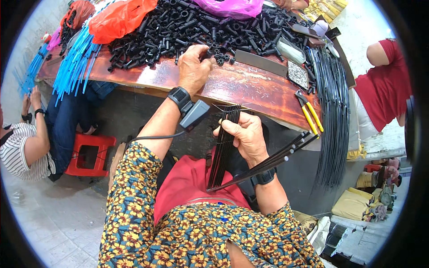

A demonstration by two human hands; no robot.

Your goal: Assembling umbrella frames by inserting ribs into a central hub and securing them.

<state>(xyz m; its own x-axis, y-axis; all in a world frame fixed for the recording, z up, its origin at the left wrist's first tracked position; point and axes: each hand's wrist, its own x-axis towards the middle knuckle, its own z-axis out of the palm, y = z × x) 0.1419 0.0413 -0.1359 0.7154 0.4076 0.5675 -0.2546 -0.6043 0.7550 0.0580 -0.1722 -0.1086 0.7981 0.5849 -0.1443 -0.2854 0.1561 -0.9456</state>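
My right hand [245, 136] is closed around a bundle of thin black jointed rods [217, 154] that look like umbrella ribs. The bundle stands upright over my lap. From its lower end, longer rods [263, 166] fold back up to the right, across my wrist, and end in small pale tips. Fine wires stick out at the bundle's top. At the table's far side, my left hand [194, 67] is curled at the front of a heap of short black plastic tubular parts [178, 33]. Its fingertips pinch a small black part, mostly hidden by the hand.
Yellow-handled cutters [308, 111] lie on the reddish wooden table [147, 73], near a tray of small metal bits [297, 75] and a flat dark strip [260, 64]. Long black rods [333, 120] hang off the right end, blue ones [76, 67] off the left. Two people sit nearby, left and right.
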